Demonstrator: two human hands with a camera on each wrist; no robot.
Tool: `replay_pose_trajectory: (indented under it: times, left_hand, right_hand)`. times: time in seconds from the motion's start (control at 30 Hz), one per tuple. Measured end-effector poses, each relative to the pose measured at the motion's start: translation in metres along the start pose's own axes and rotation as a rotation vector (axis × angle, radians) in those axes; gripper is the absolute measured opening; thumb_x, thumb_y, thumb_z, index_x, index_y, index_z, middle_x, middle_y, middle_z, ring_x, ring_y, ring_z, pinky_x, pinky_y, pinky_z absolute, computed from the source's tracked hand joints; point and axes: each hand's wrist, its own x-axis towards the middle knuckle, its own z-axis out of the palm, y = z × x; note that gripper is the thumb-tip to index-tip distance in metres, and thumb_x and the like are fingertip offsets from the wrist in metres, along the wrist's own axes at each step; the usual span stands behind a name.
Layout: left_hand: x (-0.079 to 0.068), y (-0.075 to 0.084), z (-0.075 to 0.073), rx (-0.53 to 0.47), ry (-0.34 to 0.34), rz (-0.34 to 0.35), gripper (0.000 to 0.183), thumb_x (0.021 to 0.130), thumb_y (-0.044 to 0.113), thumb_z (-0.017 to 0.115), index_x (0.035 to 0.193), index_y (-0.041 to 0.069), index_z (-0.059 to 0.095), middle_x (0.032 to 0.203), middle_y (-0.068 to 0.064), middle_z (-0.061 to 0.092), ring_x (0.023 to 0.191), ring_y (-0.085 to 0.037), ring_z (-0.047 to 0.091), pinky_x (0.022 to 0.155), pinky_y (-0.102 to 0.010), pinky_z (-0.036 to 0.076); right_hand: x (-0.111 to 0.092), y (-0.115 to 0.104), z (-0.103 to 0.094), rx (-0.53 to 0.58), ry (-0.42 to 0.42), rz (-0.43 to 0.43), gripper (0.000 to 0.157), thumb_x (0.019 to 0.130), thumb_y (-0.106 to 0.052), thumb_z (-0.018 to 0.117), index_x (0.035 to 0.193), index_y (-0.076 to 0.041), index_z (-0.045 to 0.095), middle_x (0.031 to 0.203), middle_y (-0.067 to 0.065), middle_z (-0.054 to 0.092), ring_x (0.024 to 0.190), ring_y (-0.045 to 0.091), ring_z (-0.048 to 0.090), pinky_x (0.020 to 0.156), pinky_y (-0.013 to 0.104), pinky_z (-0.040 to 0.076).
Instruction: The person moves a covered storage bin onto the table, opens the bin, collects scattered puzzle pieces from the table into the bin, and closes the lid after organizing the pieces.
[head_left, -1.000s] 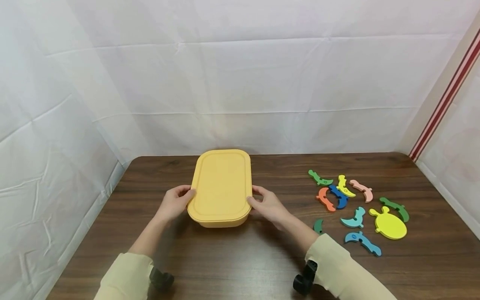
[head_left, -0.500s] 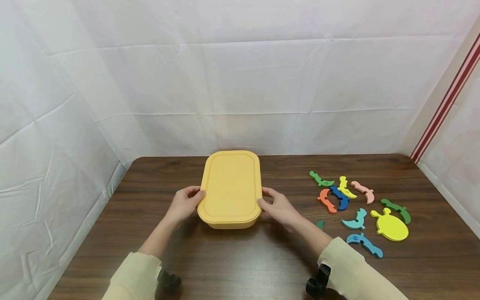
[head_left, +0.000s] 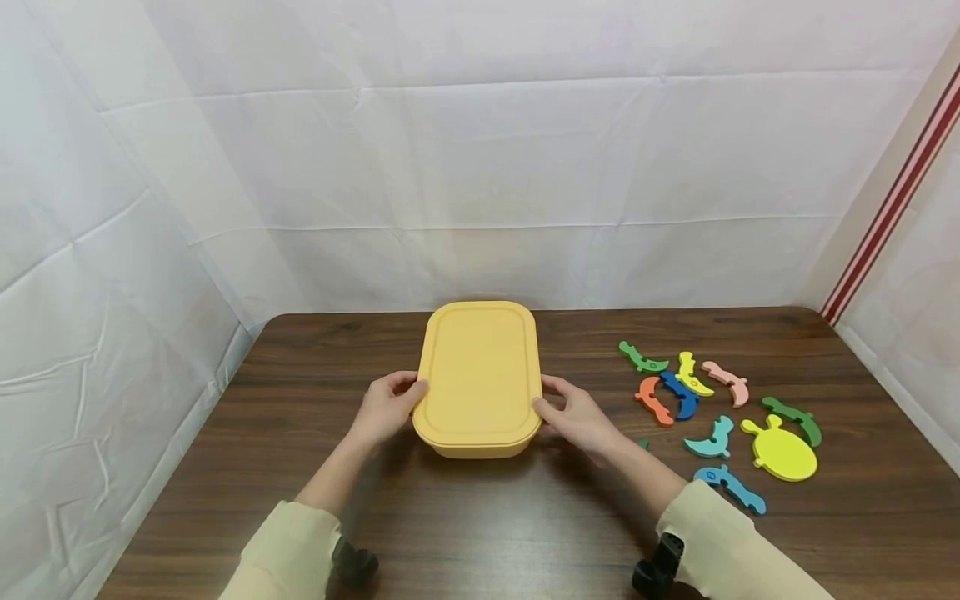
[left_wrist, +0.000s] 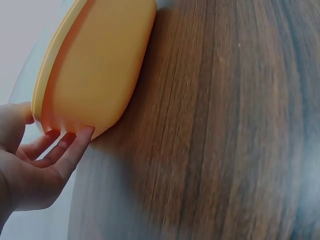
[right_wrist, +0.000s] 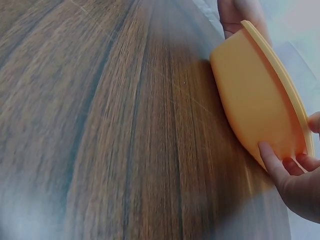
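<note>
A yellow lidded box (head_left: 480, 375) with rounded corners stands near the middle of the wooden table in the head view. My left hand (head_left: 388, 405) grips its left side, thumb on the lid's edge and fingers against the side wall. On the opposite side my right hand (head_left: 576, 415) holds it the same way. In the left wrist view, the fingers (left_wrist: 75, 150) press the box wall (left_wrist: 100, 65) below the rim. The right wrist view shows fingertips (right_wrist: 267, 152) spread on the box's side (right_wrist: 247, 90). The lid covers whatever is inside.
To the right lie several flat coloured pieces, among them a yellow round piece with knobs (head_left: 783, 452), a light blue piece (head_left: 731, 487), a teal one (head_left: 711, 437), an orange one (head_left: 654, 402) and a pink one (head_left: 727, 383). A white cloth wall (head_left: 480, 167) rises behind the table.
Both hands have moved the yellow box to the right across the table, keeping their grip. A green piece beside the right forearm is now mostly hidden. The other coloured pieces stay put.
</note>
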Motion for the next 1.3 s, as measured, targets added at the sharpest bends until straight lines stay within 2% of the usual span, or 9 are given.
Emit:
replay_pose_trajectory:
  times: [0.3,0.53,0.67,0.97,1.3]
  left_hand:
    - [0.002,0.003,0.015,-0.004,-0.005,0.003,0.035,0.091,0.024,0.055,0.119,0.002,0.057,0.106,-0.014,0.060,0.080,-0.013,0.061,0.064,-0.024,0.053]
    - [0.003,0.006,0.027,-0.006,-0.005,-0.002,0.035,0.091,0.025,0.056,0.119,0.003,0.058,0.111,-0.013,0.059,0.085,-0.014,0.062,0.064,-0.026,0.054]
    - [0.002,0.010,0.032,0.001,0.002,-0.001,0.035,0.090,0.025,0.057,0.118,0.004,0.058,0.112,-0.012,0.059,0.087,-0.015,0.062,0.066,-0.026,0.054]
    - [0.002,0.013,0.043,-0.014,0.003,0.005,0.034,0.090,0.026,0.058,0.117,0.005,0.060,0.110,-0.012,0.060,0.077,-0.012,0.062,0.065,-0.029,0.055]
    - [0.000,0.019,0.055,-0.030,-0.008,0.019,0.033,0.089,0.025,0.058,0.115,0.004,0.060,0.108,-0.011,0.060,0.074,-0.011,0.062,0.063,-0.029,0.055]
  right_hand:
    - [-0.007,0.005,-0.015,-0.044,-0.014,0.008,0.056,0.093,-0.025,0.054,0.141,-0.008,0.031,0.141,0.016,0.035,0.102,0.020,0.059,0.084,0.039,0.052]
    - [-0.011,0.009,-0.027,-0.076,0.000,0.043,0.058,0.092,-0.031,0.054,0.142,-0.013,0.031,0.141,0.012,0.036,0.110,0.022,0.055,0.084,0.036,0.053]
    - [-0.015,0.010,-0.033,-0.094,-0.002,0.043,0.060,0.092,-0.034,0.054,0.143,-0.013,0.029,0.142,0.012,0.035,0.111,0.022,0.055,0.084,0.036,0.053]
    - [-0.023,0.009,-0.044,-0.108,-0.008,0.063,0.062,0.092,-0.036,0.053,0.144,-0.013,0.027,0.143,0.014,0.033,0.111,0.022,0.055,0.086,0.038,0.052]
    - [-0.030,0.013,-0.056,-0.089,-0.021,0.041,0.065,0.092,-0.036,0.054,0.144,-0.010,0.026,0.141,0.016,0.034,0.111,0.023,0.055,0.087,0.039,0.051]
